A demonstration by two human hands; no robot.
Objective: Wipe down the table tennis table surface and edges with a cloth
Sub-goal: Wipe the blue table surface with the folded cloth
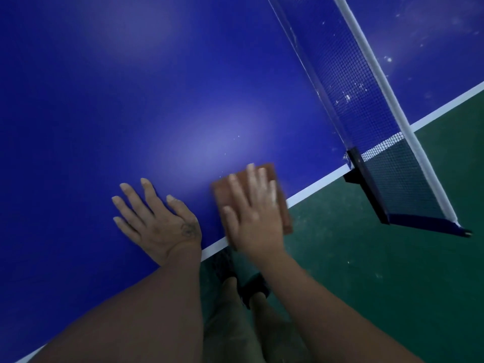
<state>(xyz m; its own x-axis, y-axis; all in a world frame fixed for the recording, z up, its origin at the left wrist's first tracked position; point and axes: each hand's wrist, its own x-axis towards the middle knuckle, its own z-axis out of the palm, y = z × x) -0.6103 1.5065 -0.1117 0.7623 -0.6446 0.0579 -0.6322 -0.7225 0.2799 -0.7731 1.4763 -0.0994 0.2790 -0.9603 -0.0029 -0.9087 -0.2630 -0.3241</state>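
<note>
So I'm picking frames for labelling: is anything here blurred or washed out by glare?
Head view: right hand and brown cloth are motion-blurred; left hand is sharper. Soft glare patches sit on the blue table; the net looks bowed by the wide lens.

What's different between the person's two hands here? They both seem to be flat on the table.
The right hand lies on a brown cloth at the white edge line; the left hand lies bare on the blue table.
The right hand looks blurred, as if moving; the left hand looks sharp, as if bracing.
The right hand sits nearer the net than the left hand.
Both hands are open, palm down, fingers spread.
</note>
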